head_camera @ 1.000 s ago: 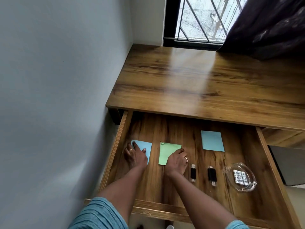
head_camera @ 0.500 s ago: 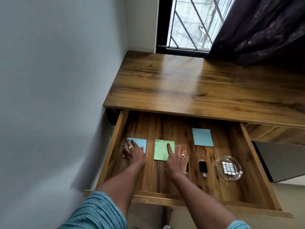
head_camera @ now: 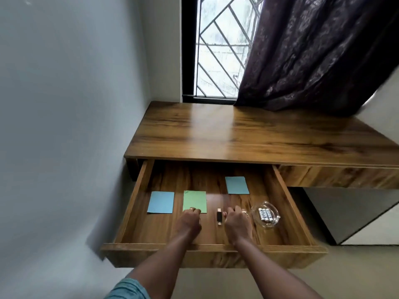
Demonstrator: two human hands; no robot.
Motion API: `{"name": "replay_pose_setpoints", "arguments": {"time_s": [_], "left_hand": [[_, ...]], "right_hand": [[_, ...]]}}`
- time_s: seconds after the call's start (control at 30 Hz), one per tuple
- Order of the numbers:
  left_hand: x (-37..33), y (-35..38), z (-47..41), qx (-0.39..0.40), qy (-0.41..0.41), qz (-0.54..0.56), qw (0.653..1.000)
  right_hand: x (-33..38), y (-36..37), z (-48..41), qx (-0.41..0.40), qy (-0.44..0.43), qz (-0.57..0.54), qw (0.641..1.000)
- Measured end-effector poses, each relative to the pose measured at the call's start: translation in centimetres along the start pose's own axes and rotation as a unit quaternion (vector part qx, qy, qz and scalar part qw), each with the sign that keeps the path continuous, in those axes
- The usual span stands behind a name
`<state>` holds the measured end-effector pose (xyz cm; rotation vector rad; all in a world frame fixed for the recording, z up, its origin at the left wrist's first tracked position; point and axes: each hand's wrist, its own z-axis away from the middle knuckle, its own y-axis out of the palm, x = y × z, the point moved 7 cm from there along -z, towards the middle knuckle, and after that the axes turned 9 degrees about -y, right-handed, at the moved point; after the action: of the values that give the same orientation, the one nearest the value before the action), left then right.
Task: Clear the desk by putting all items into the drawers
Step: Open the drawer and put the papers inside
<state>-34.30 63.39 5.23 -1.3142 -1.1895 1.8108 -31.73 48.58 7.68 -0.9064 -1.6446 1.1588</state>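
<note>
The wooden desk (head_camera: 237, 134) has its wide drawer (head_camera: 138, 201) pulled out. Inside lie a blue note (head_camera: 160, 202) at the left, a green note (head_camera: 195, 200) beside it, and another blue note (head_camera: 236, 185) further back. A black USB stick (head_camera: 219, 216) lies between my hands. My left hand (head_camera: 187, 222) rests in the drawer with curled fingers touching the green note's near edge. My right hand (head_camera: 236, 222) is curled just right of the stick and covers the spot where a second black stick lay. A glass dish (head_camera: 272, 209) holding small white strips sits at the right.
A grey wall runs close along the drawer's left side. Behind the desk are a barred window (head_camera: 218, 50) and a dark curtain (head_camera: 313, 50). A closed drawer front (head_camera: 336, 176) lies to the right, with a grey cabinet (head_camera: 356, 212) below it.
Both hands have drawn back and to the right, off the left blue note and the green note. My right hand now covers the second stick. The camera has pulled back and tilted up.
</note>
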Motion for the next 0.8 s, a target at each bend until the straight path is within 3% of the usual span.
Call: {"name": "replay_pose_setpoints", "arguments": {"time_s": [0.33,0.4,0.47,0.53,0.67,0.77,0.8], "left_hand": [[0.0,1.4,11.0,-0.119,-0.094,0.032,0.988],[0.2,2.4,12.5,-0.113,-0.121,0.071,0.984],[0.3,3.0,13.6,-0.088,-0.181,0.125,0.972],[0.7,3.1,14.2,-0.072,-0.271,0.201,0.939],[1.6,2.4,14.6,-0.067,-0.441,0.380,0.810],[1.6,2.0,13.6,-0.046,-0.451,0.504,0.735],[1.5,1.9,13.1,-0.042,-0.454,0.531,0.714]], "right_hand": [[-3.4,-0.8,9.9,0.004,-0.074,-0.036,0.997],[-3.7,-0.2,11.2,-0.007,-0.074,-0.059,0.995],[-3.7,-0.9,12.2,-0.031,-0.036,-0.138,0.989],[-3.8,-2.0,12.8,-0.056,0.074,-0.249,0.964],[-6.3,-0.7,13.6,-0.014,0.375,-0.410,0.831],[-5.4,0.4,13.8,-0.012,0.487,-0.606,0.629],[-5.4,0.3,13.4,-0.029,0.501,-0.632,0.591]]}}
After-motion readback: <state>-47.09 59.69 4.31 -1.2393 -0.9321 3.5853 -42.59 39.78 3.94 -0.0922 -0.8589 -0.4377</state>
